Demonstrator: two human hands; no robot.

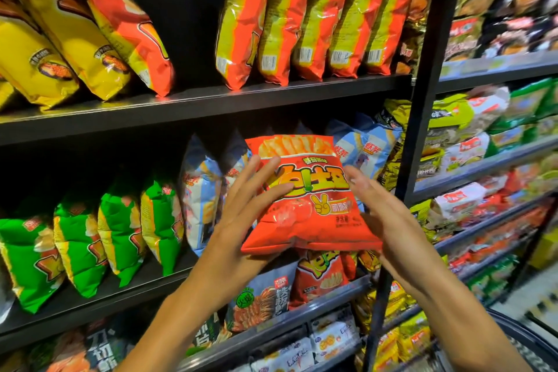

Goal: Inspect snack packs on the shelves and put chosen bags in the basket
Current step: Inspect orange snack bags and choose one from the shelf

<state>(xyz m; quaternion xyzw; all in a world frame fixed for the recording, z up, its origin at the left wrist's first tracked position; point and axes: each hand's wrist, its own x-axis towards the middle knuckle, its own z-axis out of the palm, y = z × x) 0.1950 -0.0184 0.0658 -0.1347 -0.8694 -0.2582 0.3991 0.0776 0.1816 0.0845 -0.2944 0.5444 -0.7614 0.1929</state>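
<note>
We are holding a red snack bag (pixel 308 199) up in front of the middle shelf (pixel 99 299), its printed face turned toward us. Our left hand (pixel 241 214) is gripping the bag's left edge, fingers spread across the front and the thumb hidden behind it. Our right hand (pixel 380 214) is sitting against the bag's right edge with fingers extended; where the fingertips are ending behind the pack we cannot tell, so the grip on that side is staying unclear.

The bag is covering part of the blue-and-white packs (pixel 202 190) behind it, and its lower edge is hanging over a darker red pack (pixel 320 275) on the shelf below. The basket (pixel 525 341) is showing only as a dark curved rim at the lower right corner, mostly cut off. The packs beyond the black upright post (pixel 422 93) are too blurred for us to read.

On the top shelf (pixel 211 100) a wide dark gap is standing open between the leaning packs on the left and the upright row on the right.

We are counting five orange-and-yellow bags (pixel 283 21) in that upright row, one orange bag (pixel 126 30) leaning at the left beside yellow bags (pixel 60 39), and four green bags (pixel 120 235) on the middle shelf.
</note>
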